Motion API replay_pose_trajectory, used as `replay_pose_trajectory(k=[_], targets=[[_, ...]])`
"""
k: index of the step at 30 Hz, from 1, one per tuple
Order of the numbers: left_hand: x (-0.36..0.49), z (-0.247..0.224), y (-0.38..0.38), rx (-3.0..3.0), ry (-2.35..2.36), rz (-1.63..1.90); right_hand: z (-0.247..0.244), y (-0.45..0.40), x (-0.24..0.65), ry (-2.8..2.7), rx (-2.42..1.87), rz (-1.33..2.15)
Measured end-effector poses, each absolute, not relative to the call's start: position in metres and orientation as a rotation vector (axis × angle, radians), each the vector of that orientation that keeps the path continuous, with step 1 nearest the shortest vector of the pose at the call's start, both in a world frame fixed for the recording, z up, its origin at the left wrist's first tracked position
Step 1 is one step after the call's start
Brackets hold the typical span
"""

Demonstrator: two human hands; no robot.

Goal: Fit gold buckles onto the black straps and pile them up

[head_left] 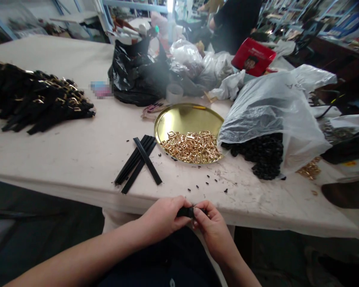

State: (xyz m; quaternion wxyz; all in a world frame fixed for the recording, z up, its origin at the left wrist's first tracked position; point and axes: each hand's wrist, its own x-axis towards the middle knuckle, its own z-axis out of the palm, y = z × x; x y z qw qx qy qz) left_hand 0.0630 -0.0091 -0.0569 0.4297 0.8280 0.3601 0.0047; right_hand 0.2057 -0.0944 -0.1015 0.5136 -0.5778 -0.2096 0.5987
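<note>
Just off the table's front edge, my left hand [166, 215] is closed around a black strap [184, 212]. My right hand [210, 223] pinches the other end of that strap with thumb and fingers; small details between the fingertips are hidden. Beyond the hands, several flat black strips [137, 161] lie in a crossed stack on the table. A round gold tray [176, 119] holds a heap of gold metal buckles [194, 147] along its near side. Small black bits [208, 183] are scattered between the tray and my hands.
To the left lies a big pile of black straps with gold buckles [48, 97]. A translucent plastic bag [266, 103] spills small black pieces [261, 153] at the right. Behind the tray stand a black plastic bag [134, 75] and a red packet [253, 56]. A person [236, 24] is beyond the table.
</note>
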Motion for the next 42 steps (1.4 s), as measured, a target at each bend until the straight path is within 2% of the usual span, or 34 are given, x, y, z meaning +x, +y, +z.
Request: replay_pose_trajectory(k=[11, 21, 31, 42], targets=[[0.055, -0.046, -0.003, 2.014, 0.841, -0.016, -0.083, -0.093, 0.216, -0.765, -1.454, 1.457], [0.051, -0.044, -0.012, 2.029, 0.847, 0.008, -0.086, -0.102, 0.209, -0.717, -1.459, 1.420], [0.048, -0.043, -0.012, 2.147, 0.815, -0.079, -0.085, -0.106, 0.206, -0.913, -1.536, 1.400], [0.054, -0.052, -0.011, 2.131, 0.778, -0.004, -0.091, -0.101, 0.213, -0.700, -1.459, 1.543]])
